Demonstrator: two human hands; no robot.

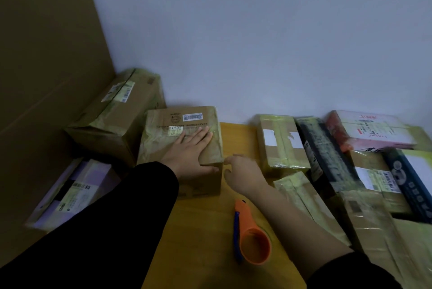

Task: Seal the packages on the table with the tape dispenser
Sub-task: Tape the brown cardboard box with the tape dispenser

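Note:
A taped brown cardboard box (173, 125) with a barcode label stands in the middle of the yellow table (205, 218). My left hand (189, 153) lies flat on its top, fingers straight, thumb over the near right edge. My right hand (243, 174) hovers just right of the box's near corner, fingers loosely bent and holding nothing. An orange tape dispenser (252, 237) with a blue blade edge lies on the table below my right forearm, untouched.
Several taped packages crowd the right side, among them a brown box (280, 143), a dark flat parcel (325, 155) and a pink-red one (369, 129). A large carton (117, 113) and a purple-white parcel (70, 190) sit left. A cardboard sheet (46, 54) leans at the left wall.

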